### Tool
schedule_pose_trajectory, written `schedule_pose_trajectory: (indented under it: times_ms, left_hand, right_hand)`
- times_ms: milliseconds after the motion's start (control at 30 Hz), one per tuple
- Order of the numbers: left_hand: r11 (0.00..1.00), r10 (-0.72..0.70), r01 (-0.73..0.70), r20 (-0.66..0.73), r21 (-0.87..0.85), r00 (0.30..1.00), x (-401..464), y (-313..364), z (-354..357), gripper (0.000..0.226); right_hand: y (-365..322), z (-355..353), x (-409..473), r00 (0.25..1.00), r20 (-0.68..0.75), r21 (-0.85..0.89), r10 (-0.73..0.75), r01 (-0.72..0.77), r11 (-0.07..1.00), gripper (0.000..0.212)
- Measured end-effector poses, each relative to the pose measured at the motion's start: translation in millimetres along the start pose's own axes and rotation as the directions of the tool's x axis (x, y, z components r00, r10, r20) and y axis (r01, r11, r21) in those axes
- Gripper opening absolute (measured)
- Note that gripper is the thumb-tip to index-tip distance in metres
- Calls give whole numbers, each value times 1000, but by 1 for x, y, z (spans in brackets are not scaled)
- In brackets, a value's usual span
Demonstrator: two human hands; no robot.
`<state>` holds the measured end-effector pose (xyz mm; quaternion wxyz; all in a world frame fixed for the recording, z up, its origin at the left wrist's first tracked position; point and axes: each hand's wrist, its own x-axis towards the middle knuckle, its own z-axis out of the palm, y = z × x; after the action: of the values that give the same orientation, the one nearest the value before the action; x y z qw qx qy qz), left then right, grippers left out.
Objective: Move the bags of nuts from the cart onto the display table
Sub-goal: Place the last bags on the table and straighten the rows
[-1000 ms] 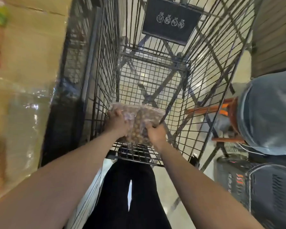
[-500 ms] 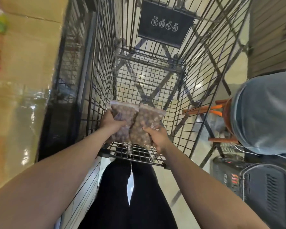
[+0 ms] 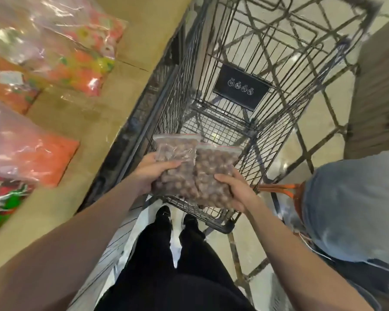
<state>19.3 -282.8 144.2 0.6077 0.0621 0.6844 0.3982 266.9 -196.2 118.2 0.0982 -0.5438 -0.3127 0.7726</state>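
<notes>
Two clear zip bags of brown nuts are held side by side above the near end of the black wire cart (image 3: 252, 122). My left hand (image 3: 152, 171) grips the left bag of nuts (image 3: 177, 158) from its left side. My right hand (image 3: 236, 191) grips the right bag of nuts (image 3: 213, 173) from below and the right. The bags touch each other. The cart's basket floor shows no other bags. The tan display table (image 3: 81, 122) runs along the left, beside the cart.
Bags of colourful sweets (image 3: 76, 46) and orange goods (image 3: 27, 158) lie on the table's left part. Another person in blue jeans (image 3: 355, 212) stands at the right, close to the cart. A wooden wall (image 3: 380, 90) rises at far right. My legs in black trousers (image 3: 173, 261) stand below.
Both hands have lifted the two bags up out of the cart's bottom. The view has swung left, bringing the display table and its bags into sight.
</notes>
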Motion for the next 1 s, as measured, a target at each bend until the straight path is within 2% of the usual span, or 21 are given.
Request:
schedule_pose_trajectory:
  times_ms: [100,167,233,333,400,433,533,667,733,800,867,1000]
  left_hand:
    - [995,89,-90,-28,-47,996,-37,-2,-3,40]
    - [981,142,-149,-65,-122,988,-64,-5,-8,29]
    - [962,182,-204,-127,-183,975,-93,-10,-14,30]
    - [930,238,-293,-243,-222,940,-131,-22,-27,40]
    - [901,254,-348,-335,-260,907,-157,-34,-37,36]
    - [884,258,-376,-381,-279,888,-170,-42,-43,35]
    - [838,232,-429,-493,-337,839,-206,-71,-67,57]
    - [775,150,-488,-634,-401,759,-254,-114,-93,92]
    - [721,106,-525,-677,-453,729,-279,-138,-101,97]
    - [695,78,-556,-721,-456,688,-305,-162,-110,93]
    - [672,46,-591,-771,-447,635,-332,-191,-117,86]
    - [657,18,-630,-828,-413,561,-394,-248,-126,51]
  right_hand:
    - [-11,6,-15,993,122,-3,2,-2,1000,54]
    - [-19,17,-23,983,184,-14,16,-14,1000,67]
    - [-26,35,-33,968,248,-33,44,-37,999,80]
    - [-34,68,-45,960,281,-142,23,18,990,77]
    - [-37,90,-55,948,319,-214,12,59,975,80]
    - [-37,102,-61,935,355,-234,11,78,969,73]
    - [-30,137,-80,897,442,-304,12,137,943,47]
    - [-11,181,-104,845,534,-392,34,211,896,37]
    - [3,204,-118,823,563,-419,68,214,882,45]
    - [22,226,-134,798,595,-437,95,222,872,55]
    - [43,246,-152,767,628,-457,132,226,860,56]
    - [100,281,-195,708,678,-509,198,258,821,57]
